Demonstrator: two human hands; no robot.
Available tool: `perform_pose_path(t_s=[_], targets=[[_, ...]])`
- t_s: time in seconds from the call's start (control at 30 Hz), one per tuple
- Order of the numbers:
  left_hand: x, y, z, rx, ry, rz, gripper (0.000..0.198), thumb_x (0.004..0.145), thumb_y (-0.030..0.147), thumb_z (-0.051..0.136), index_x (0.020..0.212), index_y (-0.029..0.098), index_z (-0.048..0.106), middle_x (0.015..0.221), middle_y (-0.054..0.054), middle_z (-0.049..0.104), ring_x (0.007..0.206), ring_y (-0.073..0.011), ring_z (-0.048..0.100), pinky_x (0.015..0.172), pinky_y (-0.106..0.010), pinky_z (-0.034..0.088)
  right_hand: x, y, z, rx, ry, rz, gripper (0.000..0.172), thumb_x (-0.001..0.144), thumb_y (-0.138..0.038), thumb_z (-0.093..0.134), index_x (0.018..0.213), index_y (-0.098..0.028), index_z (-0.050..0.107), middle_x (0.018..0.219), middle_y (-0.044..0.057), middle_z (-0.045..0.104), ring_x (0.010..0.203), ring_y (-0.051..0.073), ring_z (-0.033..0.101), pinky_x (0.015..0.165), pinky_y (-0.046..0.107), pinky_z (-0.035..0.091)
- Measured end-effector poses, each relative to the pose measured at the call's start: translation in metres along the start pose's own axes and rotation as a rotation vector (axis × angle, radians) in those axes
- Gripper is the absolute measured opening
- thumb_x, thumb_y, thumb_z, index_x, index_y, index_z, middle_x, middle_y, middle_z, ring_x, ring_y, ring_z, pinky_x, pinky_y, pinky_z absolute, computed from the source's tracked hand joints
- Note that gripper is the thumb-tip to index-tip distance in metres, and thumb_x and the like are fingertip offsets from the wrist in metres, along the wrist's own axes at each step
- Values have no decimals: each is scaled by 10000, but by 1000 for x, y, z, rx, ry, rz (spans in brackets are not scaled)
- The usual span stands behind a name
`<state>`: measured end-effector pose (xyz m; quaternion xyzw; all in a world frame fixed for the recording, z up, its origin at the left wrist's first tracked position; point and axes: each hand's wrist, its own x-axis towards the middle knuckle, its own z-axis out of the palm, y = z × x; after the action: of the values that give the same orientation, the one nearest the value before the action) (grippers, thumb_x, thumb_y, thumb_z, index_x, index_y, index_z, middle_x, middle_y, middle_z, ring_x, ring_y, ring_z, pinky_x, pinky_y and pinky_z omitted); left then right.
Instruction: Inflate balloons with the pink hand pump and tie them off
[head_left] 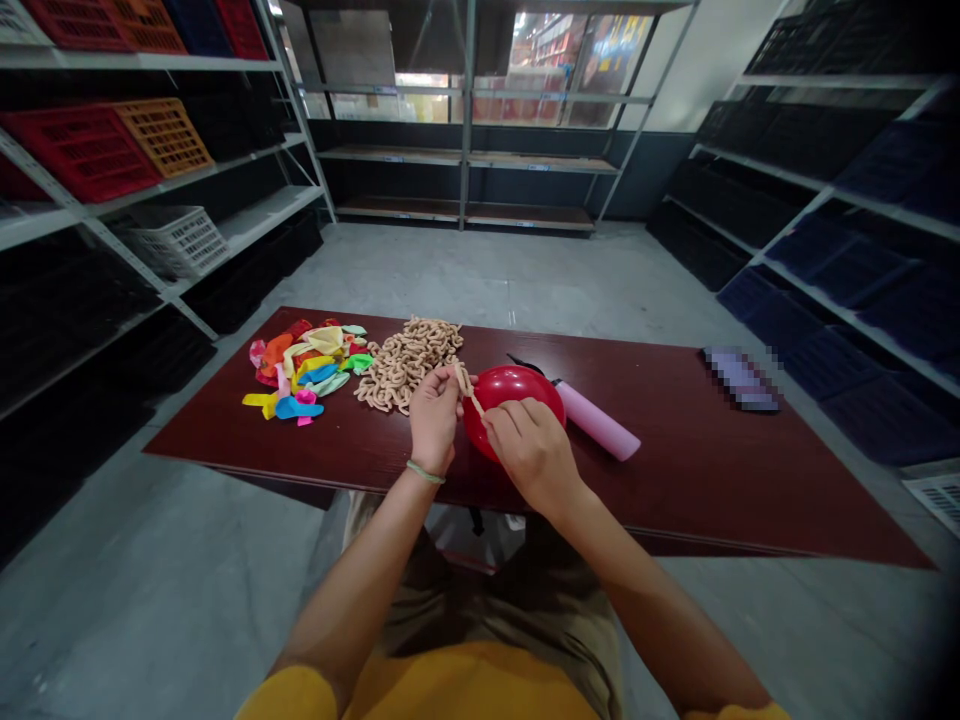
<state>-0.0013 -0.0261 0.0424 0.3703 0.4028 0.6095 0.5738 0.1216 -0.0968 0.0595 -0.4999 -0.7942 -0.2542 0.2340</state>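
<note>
My left hand (435, 418) is closed on a looped piece of beige cord (463, 380), held up over the table. Pinched between the fingers of my right hand (531, 452) is a strand of the same cord, which runs between the two hands. An inflated red balloon (511, 384) lies right behind my hands, partly covered by the right one; its neck is hidden. Just beyond my left hand spreads a pile of short, curled beige cord pieces (409, 358). To the right of the balloon lies a pink cylinder with a black end (600, 418), which looks like a hand pump.
Limp balloons in many colours (307, 365) are heaped on the left of the dark red table (675, 450). A blurred-out object (741, 378) lies at its right end. Metal shelves with red crates (82, 150) stand left; dark bins fill the right shelves.
</note>
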Motion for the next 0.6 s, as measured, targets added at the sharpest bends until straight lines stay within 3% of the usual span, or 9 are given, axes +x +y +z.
perform_pose_path(t_s=[0.6], targets=[[7, -8, 7, -38, 82, -11, 186, 787, 317, 676, 825, 145, 616, 756, -32, 713, 394, -15, 324, 389, -157, 228, -5, -4, 3, -44, 3, -45, 80, 914, -136, 549, 872, -164, 611, 745, 41, 608, 729, 194, 442, 667, 370, 276]])
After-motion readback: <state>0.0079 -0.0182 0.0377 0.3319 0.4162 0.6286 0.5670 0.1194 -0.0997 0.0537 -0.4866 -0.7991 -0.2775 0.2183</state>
